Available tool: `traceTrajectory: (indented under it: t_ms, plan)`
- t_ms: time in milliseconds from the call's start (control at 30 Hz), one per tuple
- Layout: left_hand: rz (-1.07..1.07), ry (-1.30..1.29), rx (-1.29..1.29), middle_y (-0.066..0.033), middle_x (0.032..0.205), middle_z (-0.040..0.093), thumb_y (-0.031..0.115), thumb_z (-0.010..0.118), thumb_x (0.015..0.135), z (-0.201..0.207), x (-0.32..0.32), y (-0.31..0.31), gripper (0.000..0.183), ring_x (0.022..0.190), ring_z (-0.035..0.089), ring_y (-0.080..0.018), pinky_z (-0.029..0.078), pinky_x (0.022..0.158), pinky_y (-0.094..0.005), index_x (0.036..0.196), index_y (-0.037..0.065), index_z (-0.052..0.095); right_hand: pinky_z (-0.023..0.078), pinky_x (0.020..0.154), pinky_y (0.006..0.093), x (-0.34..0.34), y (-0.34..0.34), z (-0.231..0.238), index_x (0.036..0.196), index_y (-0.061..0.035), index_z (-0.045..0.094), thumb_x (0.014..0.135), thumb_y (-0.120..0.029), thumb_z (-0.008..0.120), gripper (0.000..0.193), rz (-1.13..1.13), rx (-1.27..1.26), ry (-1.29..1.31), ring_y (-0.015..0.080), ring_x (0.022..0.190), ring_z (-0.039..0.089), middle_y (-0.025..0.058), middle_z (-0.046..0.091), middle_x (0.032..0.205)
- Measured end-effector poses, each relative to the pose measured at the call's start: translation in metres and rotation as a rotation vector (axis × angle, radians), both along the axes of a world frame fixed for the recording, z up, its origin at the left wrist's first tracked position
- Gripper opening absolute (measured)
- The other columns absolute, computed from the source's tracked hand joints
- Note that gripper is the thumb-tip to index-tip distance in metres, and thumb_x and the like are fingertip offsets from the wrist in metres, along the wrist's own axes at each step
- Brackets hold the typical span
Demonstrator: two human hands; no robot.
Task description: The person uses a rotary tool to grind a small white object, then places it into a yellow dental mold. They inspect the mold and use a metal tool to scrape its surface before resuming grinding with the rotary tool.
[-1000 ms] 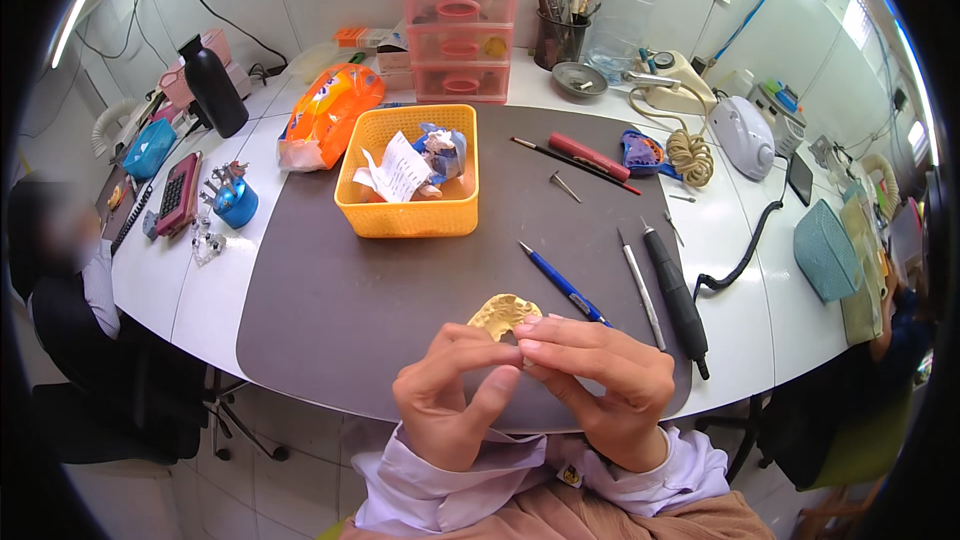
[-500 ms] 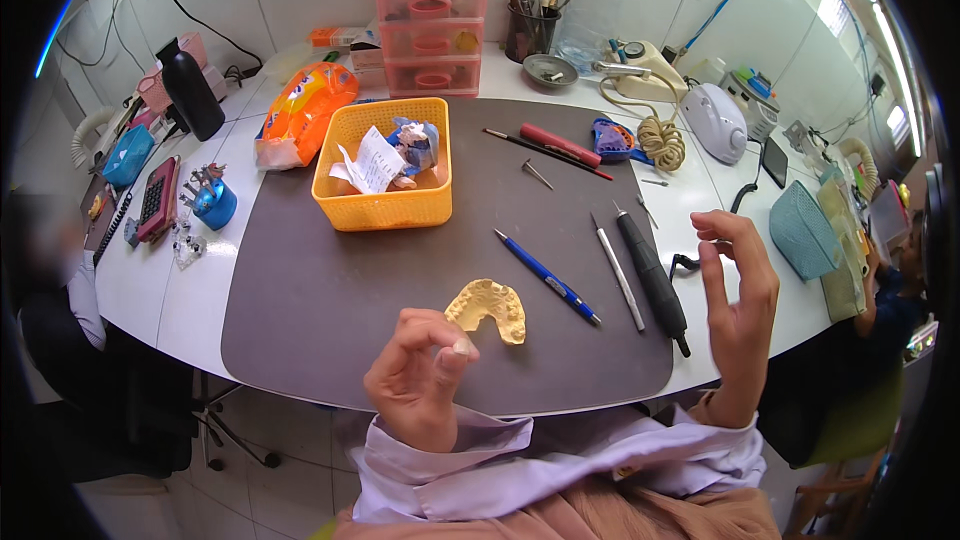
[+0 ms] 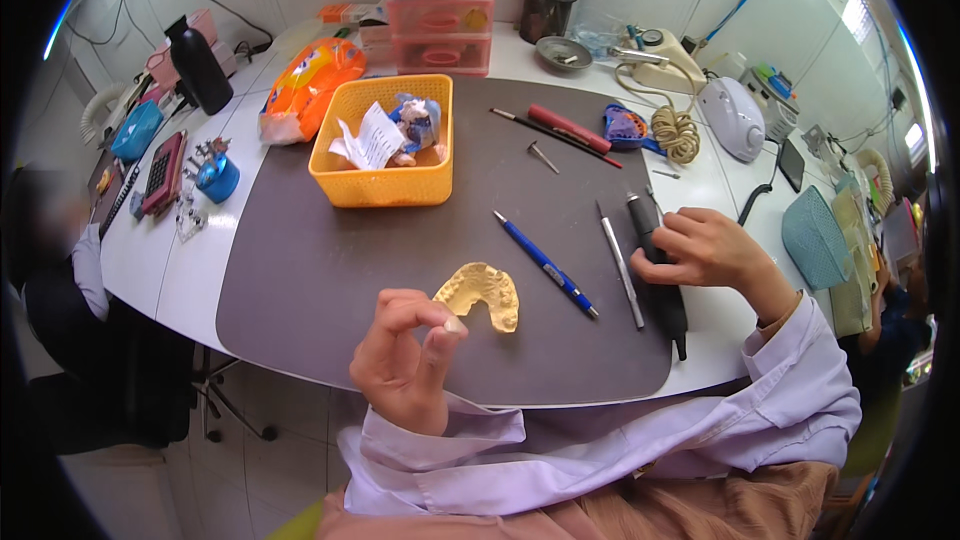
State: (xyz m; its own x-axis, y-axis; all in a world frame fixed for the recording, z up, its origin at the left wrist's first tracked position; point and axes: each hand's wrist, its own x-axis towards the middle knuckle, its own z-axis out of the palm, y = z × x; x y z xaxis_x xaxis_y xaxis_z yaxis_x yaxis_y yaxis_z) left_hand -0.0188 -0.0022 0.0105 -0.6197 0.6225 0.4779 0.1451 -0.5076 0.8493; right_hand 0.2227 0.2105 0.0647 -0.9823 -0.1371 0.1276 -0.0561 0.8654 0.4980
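Observation:
Between thumb and forefinger, my left hand (image 3: 402, 360) pinches a small whitish piece (image 3: 454, 325) like a tooth crown. Just beyond it lies a yellow plaster dental cast (image 3: 492, 285), arch-shaped, on the grey-brown mat. At the mat's right side, my right hand (image 3: 708, 252) has its fingers closed over the middle of a black micromotor handpiece (image 3: 666, 312), which lies along the mat's edge. Left of that handpiece are a thin silver hand instrument (image 3: 622, 270) and a blue mechanical pencil (image 3: 546, 265).
An orange-yellow basket (image 3: 380, 190) with paper and bagged pieces stands on the mat (image 3: 300, 280). Farther back lie a red-pink tool (image 3: 568, 128), a thin brush (image 3: 530, 130) and a metal screw-like piece (image 3: 543, 157). Pink drawers (image 3: 442, 15) stand behind. A teal basket (image 3: 815, 238) sits at right.
My right hand has come down from its raised, open pose onto the black handpiece. My left hand keeps its pinch on the small whitish piece. The view has shifted slightly.

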Motion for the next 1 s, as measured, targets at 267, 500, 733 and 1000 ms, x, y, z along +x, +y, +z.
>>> traceTrajectory:
  t_ms: [267,500,733,1000]
  plan:
    - [0.020,0.053,-0.058,-0.0057,0.078,0.053,0.018,0.066,0.090,-0.001,0.001,0.000,0.019,0.075,0.049,-0.0130,0.038,0.073,-0.0255,0.087,0.001,0.056,0.038,0.042,0.0302,0.010,-0.014,0.016,0.087,-0.0061,0.038,0.081,-0.018,0.067,0.031,0.246,-0.397,0.822,0.0210,0.048,0.046,0.0082,0.044,0.064]
    - [0.024,0.022,-0.099,-0.0064,0.084,0.058,0.005,0.069,0.085,-0.004,-0.001,-0.005,0.009,0.084,0.052,-0.0161,0.042,0.079,-0.0278,0.087,-0.001,0.063,0.050,0.053,0.0301,-0.033,-0.045,0.026,0.115,-0.0015,0.047,0.093,-0.026,0.061,0.036,0.224,-0.692,0.753,0.0221,0.066,0.061,0.0179,0.056,0.086]
    - [0.038,0.023,-0.151,-0.0053,0.083,0.060,0.003,0.071,0.083,0.000,0.003,-0.003,0.010,0.084,0.053,-0.0163,0.042,0.079,-0.0281,0.087,-0.001,0.063,0.040,0.042,0.0258,-0.049,-0.051,-0.039,0.088,0.0010,0.059,0.072,-0.001,0.068,0.018,0.320,-1.209,0.935,0.0159,0.043,0.051,0.0114,0.056,0.060]
    - [0.036,0.053,-0.166,-0.0056,0.083,0.063,0.003,0.071,0.082,-0.001,0.002,-0.007,0.009,0.085,0.053,-0.0176,0.043,0.078,-0.0284,0.087,-0.001,0.063,0.034,0.044,0.0257,-0.057,-0.050,-0.050,0.091,0.0012,0.058,0.073,0.003,0.066,0.020,0.250,-1.428,0.911,0.0122,0.047,0.048,0.0080,0.055,0.061]
